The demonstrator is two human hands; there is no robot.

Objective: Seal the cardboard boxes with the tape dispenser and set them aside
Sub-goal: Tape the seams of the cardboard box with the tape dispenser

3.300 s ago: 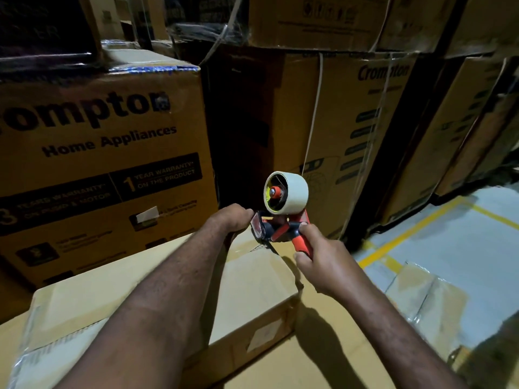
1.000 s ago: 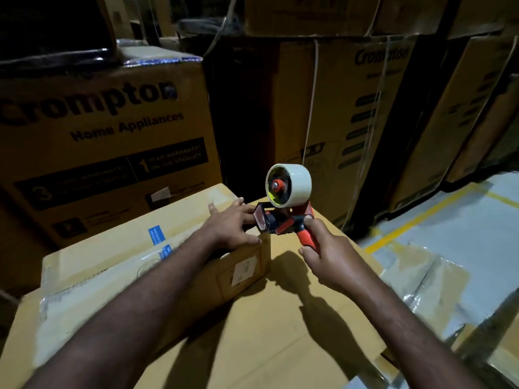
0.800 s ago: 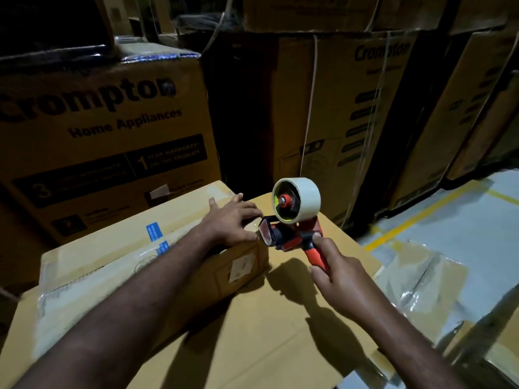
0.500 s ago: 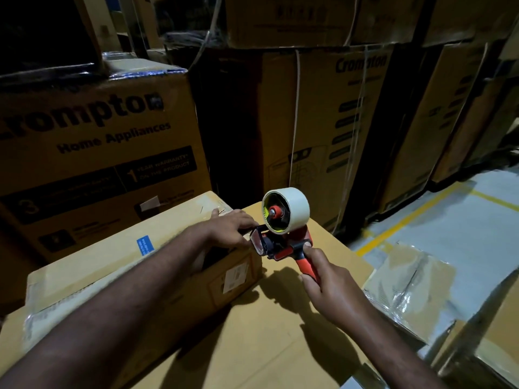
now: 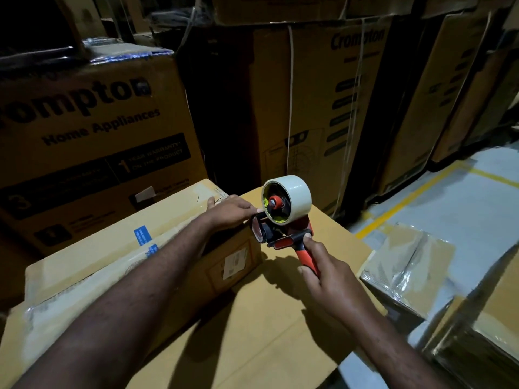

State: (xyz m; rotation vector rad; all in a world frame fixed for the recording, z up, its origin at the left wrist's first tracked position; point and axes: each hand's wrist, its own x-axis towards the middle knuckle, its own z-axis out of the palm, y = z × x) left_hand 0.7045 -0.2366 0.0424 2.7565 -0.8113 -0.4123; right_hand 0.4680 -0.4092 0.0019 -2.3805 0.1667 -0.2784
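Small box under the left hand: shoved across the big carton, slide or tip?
Probably slides, not tips: the small box is long and low, lying flat on the big carton. Likely stiff enough to push from one end; edges look square, tape runs along its top. Weight unclear: left hand only rests on it.

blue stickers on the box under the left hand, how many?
2: one blue sticker on the box top, another right beside it by the forearm, which may hide more.

"Home Appliances" marks the left carton [image 5: 84, 153]; "Crompton" the rear carton [image 5: 317, 113].
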